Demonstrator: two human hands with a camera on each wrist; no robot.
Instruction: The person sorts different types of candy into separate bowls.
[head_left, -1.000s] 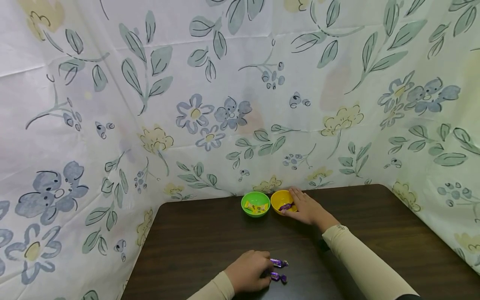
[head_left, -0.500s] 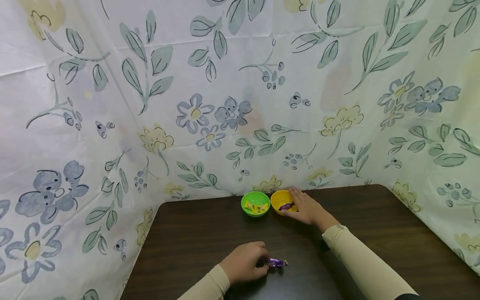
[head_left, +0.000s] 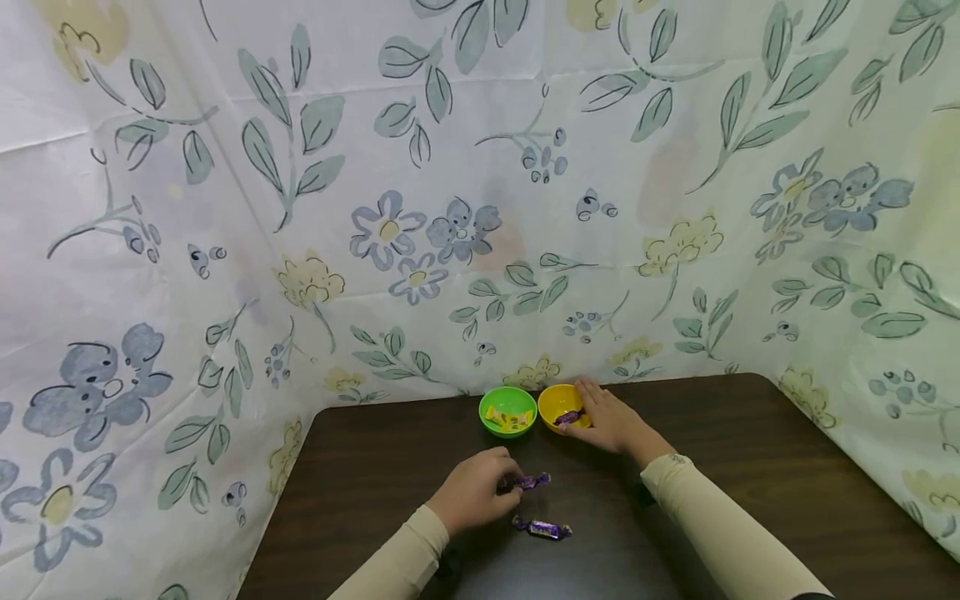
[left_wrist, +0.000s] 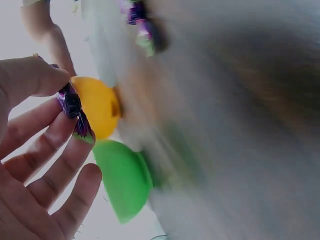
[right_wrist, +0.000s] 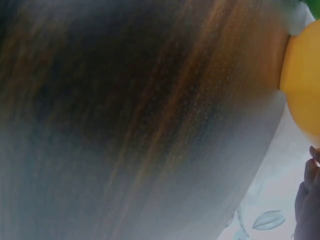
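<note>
In the head view my left hand [head_left: 480,492] pinches a purple wrapped candy [head_left: 532,481] above the table. The left wrist view shows this candy between thumb and index finger, its twisted wrapper end hanging down. A second purple candy [head_left: 543,529] lies on the table nearer to me. My right hand [head_left: 615,421] rests against the right side of a yellow bowl [head_left: 551,400], fingers fairly straight. Inside that bowl is a purple candy [head_left: 568,417]; my hand hides part of the bowl. Beside it stands a green bowl [head_left: 491,396] holding yellow wrapped candies [head_left: 510,418].
Both bowls stand near the back edge of the dark wooden table [head_left: 375,467]. A floral cloth [head_left: 420,333] hangs behind the table and along its sides.
My left hand has taken one purple candy from the table and moved it forward, toward the bowls. The other purple candy stays on the table. My right hand has stayed at the yellow bowl.
</note>
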